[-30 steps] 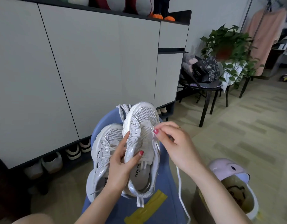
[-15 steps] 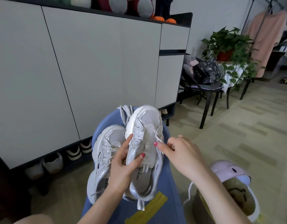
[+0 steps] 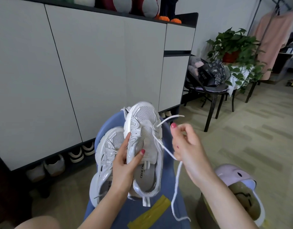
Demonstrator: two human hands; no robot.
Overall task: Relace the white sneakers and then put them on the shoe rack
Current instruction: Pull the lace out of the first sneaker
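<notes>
Here, a large white shoe cabinet [image 3: 96,66] is standing along the wall, and its open bottom shelf is holding several pairs of shoes [image 3: 76,155], side by side. At the lower right, a pink bin [image 3: 238,177] with its lid tilted open is showing a yellowish liner with a drawn face; what is lying inside it I cannot tell.

In front of the person, a blue stool [image 3: 165,217] with a strip of yellow tape [image 3: 150,214] is carrying the two white sneakers. The left sneaker [image 3: 107,156] is lying on the stool with its laces already in. The right sneaker [image 3: 145,134] is raised, toe pointing away, just beside the other one.

The left hand [image 3: 124,166] is gripping the raised sneaker at its inner side: the thumb [image 3: 139,156] is pressing on the tongue, and the other fingers are curling around the side wall.

The right hand [image 3: 187,146] is staying just to the right of this sneaker, apart from it. Its fingers are loosely curled around the white shoelace [image 3: 167,152], which is running from an eyelet into the hand and then hanging down in front of the stool. The free lace end [image 3: 177,116] is sticking out above the fingers, untouched.
</notes>
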